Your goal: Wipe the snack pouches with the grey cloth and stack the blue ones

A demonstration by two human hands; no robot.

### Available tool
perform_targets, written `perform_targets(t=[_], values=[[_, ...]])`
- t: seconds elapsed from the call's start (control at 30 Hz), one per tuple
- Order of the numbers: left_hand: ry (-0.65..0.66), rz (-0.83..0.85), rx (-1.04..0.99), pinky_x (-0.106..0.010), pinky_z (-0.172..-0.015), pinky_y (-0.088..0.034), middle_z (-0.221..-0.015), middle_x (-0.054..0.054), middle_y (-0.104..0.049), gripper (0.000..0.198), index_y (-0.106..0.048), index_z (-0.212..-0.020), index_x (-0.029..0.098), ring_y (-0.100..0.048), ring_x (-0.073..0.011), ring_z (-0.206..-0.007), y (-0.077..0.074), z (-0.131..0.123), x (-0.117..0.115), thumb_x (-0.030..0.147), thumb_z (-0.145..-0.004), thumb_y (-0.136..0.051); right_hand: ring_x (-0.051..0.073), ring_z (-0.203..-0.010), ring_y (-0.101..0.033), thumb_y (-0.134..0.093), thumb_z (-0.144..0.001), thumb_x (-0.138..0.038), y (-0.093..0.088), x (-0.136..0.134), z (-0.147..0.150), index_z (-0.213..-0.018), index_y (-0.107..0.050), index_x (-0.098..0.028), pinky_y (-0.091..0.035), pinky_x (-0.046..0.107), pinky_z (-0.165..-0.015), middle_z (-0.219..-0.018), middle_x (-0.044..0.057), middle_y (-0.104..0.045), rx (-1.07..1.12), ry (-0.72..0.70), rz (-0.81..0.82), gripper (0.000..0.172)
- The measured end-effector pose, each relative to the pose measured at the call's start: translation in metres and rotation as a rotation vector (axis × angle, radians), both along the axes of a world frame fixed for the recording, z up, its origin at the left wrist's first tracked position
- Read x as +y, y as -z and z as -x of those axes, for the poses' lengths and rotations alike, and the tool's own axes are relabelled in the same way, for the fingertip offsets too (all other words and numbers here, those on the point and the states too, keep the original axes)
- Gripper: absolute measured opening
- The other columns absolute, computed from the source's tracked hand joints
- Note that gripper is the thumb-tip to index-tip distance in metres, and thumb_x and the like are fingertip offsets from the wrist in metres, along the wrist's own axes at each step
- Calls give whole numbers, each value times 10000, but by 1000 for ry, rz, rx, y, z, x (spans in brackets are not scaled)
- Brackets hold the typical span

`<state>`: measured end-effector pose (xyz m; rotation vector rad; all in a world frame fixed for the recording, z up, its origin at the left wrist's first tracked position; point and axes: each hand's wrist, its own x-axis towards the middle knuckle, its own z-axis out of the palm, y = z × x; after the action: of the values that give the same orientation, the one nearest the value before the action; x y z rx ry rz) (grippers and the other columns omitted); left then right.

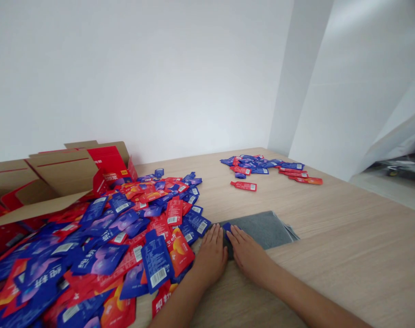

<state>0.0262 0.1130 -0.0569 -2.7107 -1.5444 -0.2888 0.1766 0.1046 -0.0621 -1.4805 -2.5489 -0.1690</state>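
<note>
My left hand (pixel 210 255) and my right hand (pixel 246 250) lie side by side, palms down with fingers stretched, on the near left edge of a folded grey cloth (pixel 265 228). A small blue sachet (pixel 227 226) peeks out just beyond the fingertips of both hands. My left hand rests right beside a big heap of red and blue sachets (pixel 101 246) that covers the left of the wooden table (pixel 347 246).
Opened red cardboard boxes (pixel 60 175) stand at the far left behind the heap. A smaller scatter of red and blue sachets (pixel 265 168) lies at the table's far right, against a white wall corner.
</note>
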Motion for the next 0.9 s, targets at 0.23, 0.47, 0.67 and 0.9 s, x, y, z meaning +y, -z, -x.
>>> perform_targets(t=[0.23,0.47,0.67,0.9], values=[[-11,67,-19,-417,-1066,-271,-1419,-171,-316,530,-341,-1340,15,-261,-251,-1319,-10,-1,-3,221,-852,-341,220,-1040,-598,-334,-731,-5,-29,3,-22,-1249,-526,-126,-488,336,-873,-1180,141,-605,102,94,68,565],[-18,95,-25,-397,-1077,-248,-1425,-165,-308,521,-342,-1344,19,-246,-244,-1326,-14,-1,-5,238,-871,-334,217,-1043,-594,-344,-864,-228,-46,14,-44,-1294,-444,-171,-478,361,-878,-1191,103,-604,597,167,46,445],[-17,71,-40,-400,-1078,-247,-1426,-165,-308,524,-338,-1346,25,-243,-244,-1327,-8,0,-3,240,-868,-343,215,-1174,-490,-369,-835,-244,-14,19,-30,-1343,-355,-114,-398,416,-983,-1272,146,-524,624,106,68,524],[-2,21,-57,-382,-1077,-259,-1417,-158,-331,505,-359,-1336,40,-260,-230,-1321,0,1,-1,252,-879,-331,261,-1315,-296,-351,-895,-285,6,3,-17,-1315,-438,-109,-322,459,-1038,-1401,165,-372,194,-43,69,464]])
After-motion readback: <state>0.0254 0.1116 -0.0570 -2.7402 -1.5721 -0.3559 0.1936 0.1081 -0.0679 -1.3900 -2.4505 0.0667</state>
